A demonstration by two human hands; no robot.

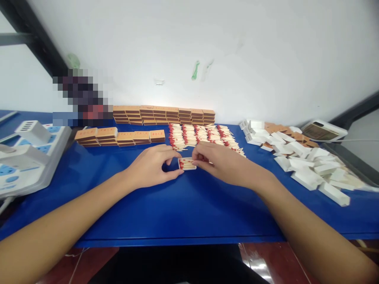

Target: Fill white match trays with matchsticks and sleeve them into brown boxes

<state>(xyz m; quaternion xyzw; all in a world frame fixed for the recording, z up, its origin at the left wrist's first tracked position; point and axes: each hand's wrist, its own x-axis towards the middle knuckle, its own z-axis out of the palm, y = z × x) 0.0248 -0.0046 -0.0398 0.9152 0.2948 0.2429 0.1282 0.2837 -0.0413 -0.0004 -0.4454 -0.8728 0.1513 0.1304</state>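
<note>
A small white matchbox tray [187,167] with red-tipped matches inside lies on the blue table in front of me. My left hand [155,165] grips its left end between thumb and fingers. At the tray's right end, my right hand [220,162] is closed, thumb and fingertips pinching matches above the tray. Just behind both hands are rows of loose matches [189,135] with red heads. Stacked orange-brown matchboxes [160,114] stand along the wall, and a shorter row of matchboxes [126,137] is nearer on the left.
White empty trays [306,177] and some brown box sleeves [278,128] are heaped on the right, beside a phone [322,131]. Power strips with plugs [53,157] occupy the left side. A white wall [237,51] rises behind the blue table [189,213].
</note>
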